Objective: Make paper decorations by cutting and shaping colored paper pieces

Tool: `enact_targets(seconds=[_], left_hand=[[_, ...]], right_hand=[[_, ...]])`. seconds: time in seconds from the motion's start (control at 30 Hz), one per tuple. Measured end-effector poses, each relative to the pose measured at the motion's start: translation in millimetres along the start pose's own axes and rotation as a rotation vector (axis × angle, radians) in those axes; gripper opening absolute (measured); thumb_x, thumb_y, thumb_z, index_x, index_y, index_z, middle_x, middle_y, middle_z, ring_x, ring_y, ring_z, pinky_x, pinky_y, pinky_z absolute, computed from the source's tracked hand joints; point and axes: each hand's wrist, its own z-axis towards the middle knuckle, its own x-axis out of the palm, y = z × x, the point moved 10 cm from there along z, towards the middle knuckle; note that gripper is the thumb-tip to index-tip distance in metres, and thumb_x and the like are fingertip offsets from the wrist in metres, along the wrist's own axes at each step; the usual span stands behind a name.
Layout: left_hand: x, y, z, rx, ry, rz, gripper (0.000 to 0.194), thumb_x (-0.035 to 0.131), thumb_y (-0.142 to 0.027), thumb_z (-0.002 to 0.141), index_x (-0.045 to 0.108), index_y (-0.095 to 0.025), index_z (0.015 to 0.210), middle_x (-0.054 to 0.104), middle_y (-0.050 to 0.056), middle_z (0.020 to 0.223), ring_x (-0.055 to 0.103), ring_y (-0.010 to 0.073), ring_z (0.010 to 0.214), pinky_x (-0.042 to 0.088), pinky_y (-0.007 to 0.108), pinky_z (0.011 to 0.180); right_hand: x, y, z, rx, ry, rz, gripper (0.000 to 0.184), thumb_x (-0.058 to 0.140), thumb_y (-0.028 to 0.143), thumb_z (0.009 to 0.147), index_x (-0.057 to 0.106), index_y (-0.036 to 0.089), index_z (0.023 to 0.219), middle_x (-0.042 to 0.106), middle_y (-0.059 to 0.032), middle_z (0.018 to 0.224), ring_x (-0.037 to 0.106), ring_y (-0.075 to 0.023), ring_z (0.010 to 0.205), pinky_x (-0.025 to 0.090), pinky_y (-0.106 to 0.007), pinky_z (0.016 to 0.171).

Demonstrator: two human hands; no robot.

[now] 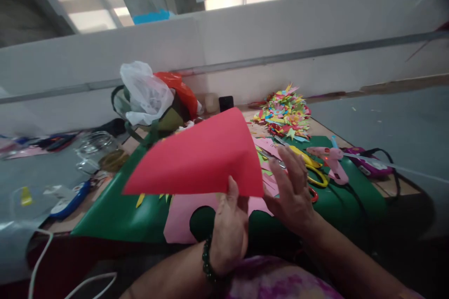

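My left hand (229, 229), with a dark beaded bracelet at the wrist, grips a sheet of red paper (199, 159) by its near edge, thumb on top. The sheet bends and hangs in the air over the table. Close to the sheet's right corner is my right hand (291, 191), its fingers apart and holding nothing; whether a fingertip touches the paper I cannot tell. Beneath lies a pink paper (178, 219) with rounded cut-outs. Pink and green scraps and yellow-handled scissors (317, 175) are just beyond my right hand.
A green mat (112, 205) covers the table. To the right are a pink glue gun (331, 161) and a purple pouch (372, 163). Behind stand a heap of colourful paper cuttings (286, 112), a black phone (226, 103) and a bag with white plastic (145, 93). A blue-and-white device (72, 200) lies left.
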Motion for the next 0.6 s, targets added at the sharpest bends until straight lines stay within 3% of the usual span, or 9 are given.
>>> enact_targets(seconds=[0.07,0.17,0.27,0.3,0.33,0.37,0.43,0.5,0.6], left_hand=[[-5.3,25.6,-11.8,-0.147,0.010,-0.064,0.043,0.060,-0.044,0.085,0.063,-0.017,0.119,0.062,0.010,0.128,0.048,0.0253,0.129,0.038,0.039,0.108],[-24.3,34.2,-25.4,-0.305,0.033,0.023,0.038,0.061,-0.042,0.084,0.065,-0.018,0.113,0.064,0.010,0.123,0.058,0.0238,0.116,0.048,0.034,0.093],[-53.7,32.0,-41.9,-0.465,0.213,0.512,0.035,0.069,-0.042,0.077,0.069,-0.018,0.102,0.071,0.009,0.102,0.066,0.0196,0.087,0.051,0.029,0.073],[-65.4,23.8,-43.0,-0.422,0.272,0.760,0.030,0.069,-0.042,0.076,0.070,-0.016,0.089,0.071,0.007,0.081,0.065,0.0180,0.073,0.050,0.028,0.066],[-79.1,4.1,-37.7,-0.269,0.227,1.025,0.030,0.066,-0.044,0.078,0.067,-0.016,0.070,0.066,0.004,0.064,0.060,0.0162,0.061,0.048,0.027,0.060],[-85.5,-22.0,-32.8,-0.039,0.144,1.245,0.032,0.067,-0.045,0.077,0.064,-0.017,0.064,0.063,0.003,0.060,0.058,0.0163,0.059,0.048,0.027,0.058],[-75.1,-57.6,-35.4,0.413,0.078,1.530,0.032,0.073,-0.049,0.070,0.067,-0.018,0.076,0.068,0.007,0.076,0.062,0.0218,0.073,0.051,0.032,0.064],[-55.3,-59.9,-41.5,0.718,0.152,1.718,0.039,0.073,-0.042,0.071,0.068,-0.021,0.103,0.069,0.011,0.104,0.063,0.0273,0.095,0.052,0.039,0.080],[-42.4,-38.6,-37.8,0.871,0.297,1.923,0.035,0.053,-0.012,0.083,0.065,-0.023,0.113,0.071,0.008,0.103,0.065,0.0231,0.092,0.049,0.042,0.089]], right_hand=[[16.9,-2.1,-5.4,-0.086,0.136,0.033,0.047,0.047,0.010,0.091,0.047,0.024,0.136,0.057,-0.0116,0.133,0.045,-0.0278,0.131,0.034,-0.049,0.108],[35.2,-2.9,-18.5,-0.197,0.269,0.145,0.031,0.040,0.012,0.093,0.062,0.019,0.114,0.068,-0.0106,0.115,0.054,-0.0268,0.119,0.044,-0.043,0.097],[50.1,1.3,-30.4,-0.200,0.391,0.187,0.025,0.043,0.016,0.093,0.066,0.014,0.102,0.072,-0.0109,0.097,0.062,-0.0239,0.090,0.049,-0.035,0.075],[56.8,5.5,-34.5,-0.191,0.450,0.182,0.022,0.046,0.016,0.091,0.067,0.014,0.098,0.072,-0.0097,0.089,0.060,-0.0223,0.079,0.047,-0.033,0.066],[64.3,10.8,-38.4,-0.179,0.515,0.171,0.018,0.050,0.016,0.089,0.067,0.015,0.094,0.071,-0.0080,0.082,0.058,-0.0212,0.072,0.043,-0.032,0.059],[72.0,16.5,-41.7,-0.163,0.576,0.154,0.014,0.054,0.015,0.087,0.067,0.015,0.089,0.069,-0.0064,0.075,0.055,-0.0206,0.067,0.039,-0.031,0.054],[87.8,30.1,-46.2,-0.141,0.686,0.129,0.008,0.060,0.012,0.082,0.066,0.016,0.081,0.065,-0.0051,0.069,0.053,-0.0208,0.066,0.032,-0.031,0.051],[104.0,44.8,-49.5,-0.138,0.793,0.131,0.008,0.061,0.011,0.083,0.066,0.016,0.079,0.064,-0.0054,0.069,0.053,-0.0208,0.067,0.030,-0.032,0.051],[121.2,60.7,-55.2,-0.144,0.921,0.163,0.008,0.059,0.012,0.087,0.065,0.015,0.083,0.066,-0.0069,0.075,0.054,-0.0210,0.070,0.032,-0.032,0.053]])
